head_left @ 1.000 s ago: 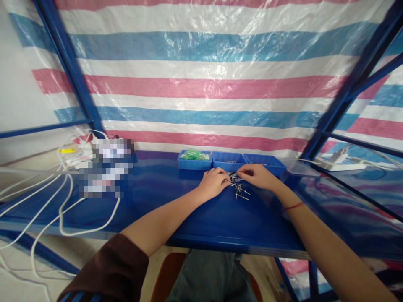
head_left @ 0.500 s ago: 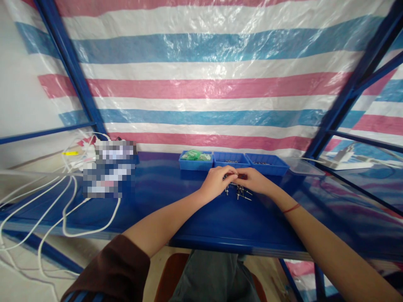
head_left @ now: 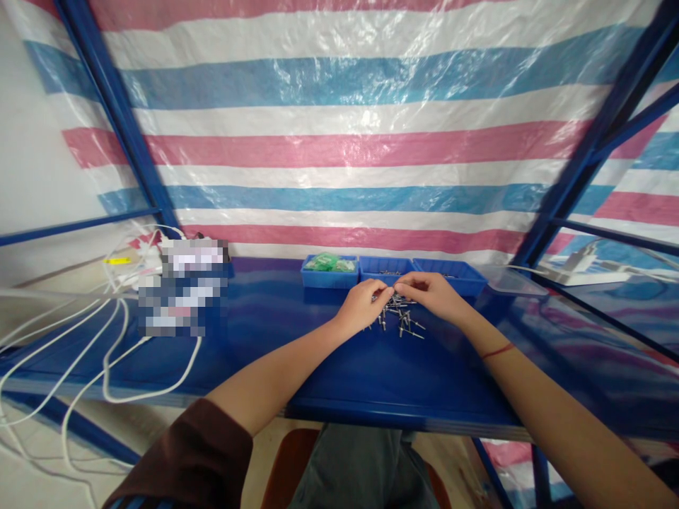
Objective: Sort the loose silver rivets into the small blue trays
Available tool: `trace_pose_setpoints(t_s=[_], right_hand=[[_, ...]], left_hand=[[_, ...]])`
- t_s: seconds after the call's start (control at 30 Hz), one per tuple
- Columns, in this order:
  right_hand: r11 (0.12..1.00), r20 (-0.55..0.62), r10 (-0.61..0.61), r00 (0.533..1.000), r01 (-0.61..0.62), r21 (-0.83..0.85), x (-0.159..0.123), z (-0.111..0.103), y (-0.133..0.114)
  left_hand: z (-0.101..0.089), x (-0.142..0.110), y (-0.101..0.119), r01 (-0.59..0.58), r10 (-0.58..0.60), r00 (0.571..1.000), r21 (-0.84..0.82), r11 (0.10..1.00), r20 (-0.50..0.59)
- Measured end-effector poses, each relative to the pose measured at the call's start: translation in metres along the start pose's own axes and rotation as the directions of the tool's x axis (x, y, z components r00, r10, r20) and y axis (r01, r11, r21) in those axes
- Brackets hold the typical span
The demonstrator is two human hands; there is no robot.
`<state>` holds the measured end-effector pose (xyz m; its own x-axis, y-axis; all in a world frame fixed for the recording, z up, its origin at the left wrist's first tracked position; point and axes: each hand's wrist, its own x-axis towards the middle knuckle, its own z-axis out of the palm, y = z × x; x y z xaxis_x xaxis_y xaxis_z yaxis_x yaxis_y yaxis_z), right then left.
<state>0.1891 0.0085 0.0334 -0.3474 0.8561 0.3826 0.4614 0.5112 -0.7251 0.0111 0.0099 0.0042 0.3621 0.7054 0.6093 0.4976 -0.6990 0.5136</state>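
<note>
Above a loose pile of blind rivets, silver pieces with long thin pins, my two hands meet at the fingertips. My left hand is closed in a pinch at the pile's left side. From the right, my right hand pinches too, thumb and forefinger against the left fingertips. Whatever lies between the fingers is too small to make out. Just behind the hands stand a middle blue bin and a right blue bin, each with small metal pieces inside.
A left blue bin holds green-and-clear plastic packets. A clear plastic lid lies right of the bins. White cables and a blurred-out patch occupy the blue table's left side. Blue frame posts flank a striped sheet.
My right hand has shifted slightly up and to the right, its fingers now pinched. More of the rivet pile shows between the hands. My left hand has barely moved.
</note>
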Motion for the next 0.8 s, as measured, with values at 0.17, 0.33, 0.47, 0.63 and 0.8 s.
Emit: trace_pose_setpoints(t_s=[0.17,0.33,0.47,0.63,0.8], right_hand=[[0.999,-0.041,0.002,0.999,-0.001,0.045,0.000,0.003,0.000],[0.998,-0.077,0.006,0.997,-0.001,0.064,-0.001,0.004,-0.003],[0.998,-0.055,0.007,0.998,-0.003,0.070,0.000,0.003,-0.005],[1.000,-0.002,-0.007,1.000,0.007,-0.008,0.000,0.001,-0.004],[0.984,-0.013,-0.020,1.000,0.018,-0.178,0.002,-0.009,0.004]], left_hand=[[0.000,-0.002,0.002,0.005,0.000,0.999,-0.139,0.990,0.034],[0.002,-0.001,-0.002,0.039,-0.037,0.999,-0.199,0.979,0.018],[0.005,0.000,-0.006,0.034,-0.041,0.999,-0.214,0.976,-0.028],[0.001,0.001,-0.004,-0.023,0.010,0.991,-0.097,0.995,-0.137],[-0.002,0.000,-0.003,-0.022,0.019,0.995,-0.031,0.999,-0.099]])
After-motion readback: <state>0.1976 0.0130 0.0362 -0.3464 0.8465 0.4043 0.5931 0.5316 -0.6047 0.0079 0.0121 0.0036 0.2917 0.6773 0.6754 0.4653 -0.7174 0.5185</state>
